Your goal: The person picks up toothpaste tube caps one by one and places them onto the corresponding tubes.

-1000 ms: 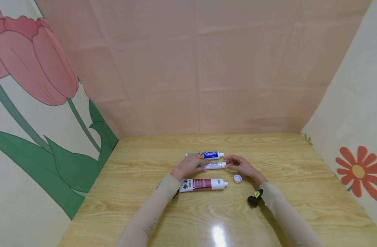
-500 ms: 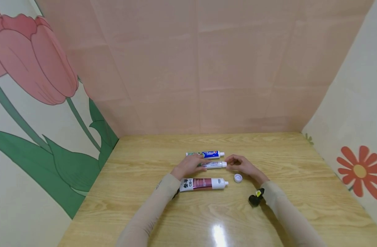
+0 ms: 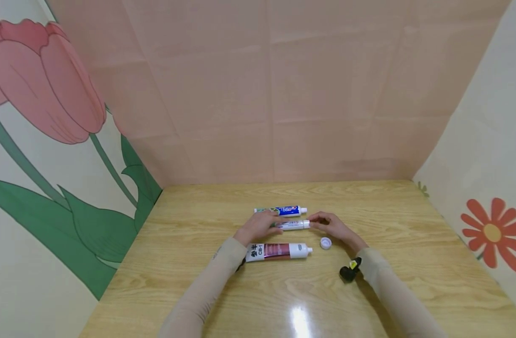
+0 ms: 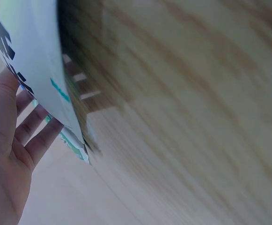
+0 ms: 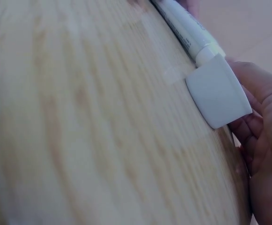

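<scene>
The middle toothpaste tube [image 3: 292, 226], white with purple print, lies flat on the table between two others. My left hand [image 3: 261, 226] holds its body from the left, thumb on the near side; fingers cover its tail. At the tube's right end, my right hand [image 3: 331, 227] pinches the white cap [image 3: 306, 224] with thumb and fingertips. Nearer to me lies a larger white and maroon toothpaste tube [image 3: 279, 251], its nozzle bare. A loose white cap [image 3: 325, 243] stands just below my right hand; it looms large in the right wrist view.
Behind both hands lies a blue and green toothpaste tube [image 3: 289, 211], pointing right. The wooden table [image 3: 190, 211] ends at a pink cloth backdrop [image 3: 266, 94]. A black wrist camera [image 3: 348, 272] hangs under my right sleeve.
My right fingertips have shifted very slightly at the cap end of the middle tube. The left hand and all the tubes stay in place.
</scene>
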`<state>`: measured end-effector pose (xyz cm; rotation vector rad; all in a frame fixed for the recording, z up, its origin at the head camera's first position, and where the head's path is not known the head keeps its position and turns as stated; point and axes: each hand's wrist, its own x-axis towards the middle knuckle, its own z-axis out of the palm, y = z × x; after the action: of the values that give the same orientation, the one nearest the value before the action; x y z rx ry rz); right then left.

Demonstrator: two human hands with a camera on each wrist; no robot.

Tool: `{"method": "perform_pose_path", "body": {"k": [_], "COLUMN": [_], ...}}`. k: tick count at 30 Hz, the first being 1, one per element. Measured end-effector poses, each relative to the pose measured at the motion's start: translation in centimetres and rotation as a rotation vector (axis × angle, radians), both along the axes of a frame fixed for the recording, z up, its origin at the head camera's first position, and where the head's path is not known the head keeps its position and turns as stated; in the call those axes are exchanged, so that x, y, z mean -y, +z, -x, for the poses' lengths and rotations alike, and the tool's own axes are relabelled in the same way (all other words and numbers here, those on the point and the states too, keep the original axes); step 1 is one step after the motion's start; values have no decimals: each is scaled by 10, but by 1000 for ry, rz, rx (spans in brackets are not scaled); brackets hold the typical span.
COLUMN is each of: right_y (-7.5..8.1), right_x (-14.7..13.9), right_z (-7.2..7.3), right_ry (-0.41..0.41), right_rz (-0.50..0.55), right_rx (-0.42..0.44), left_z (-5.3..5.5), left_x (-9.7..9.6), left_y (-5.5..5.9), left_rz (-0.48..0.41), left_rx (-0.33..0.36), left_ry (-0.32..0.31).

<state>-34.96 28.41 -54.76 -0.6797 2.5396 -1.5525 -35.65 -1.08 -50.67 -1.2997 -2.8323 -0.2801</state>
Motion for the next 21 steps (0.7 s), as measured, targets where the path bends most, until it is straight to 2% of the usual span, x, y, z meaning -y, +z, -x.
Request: {"method": "perform_pose_path", "body": {"k": [12, 21], "right_y": [1, -2], "right_x": [2, 0], "right_z": [-1, 2], "right_ry": [-63, -47], "right_rz": [-87, -51], "right_rx": [-25, -33], "left_z": [-1, 0], "left_x": [-1, -1], "left_y": [3, 2], "left_rz": [5, 1], "left_rx": [-7, -9], "left_ry": [0, -6]}}
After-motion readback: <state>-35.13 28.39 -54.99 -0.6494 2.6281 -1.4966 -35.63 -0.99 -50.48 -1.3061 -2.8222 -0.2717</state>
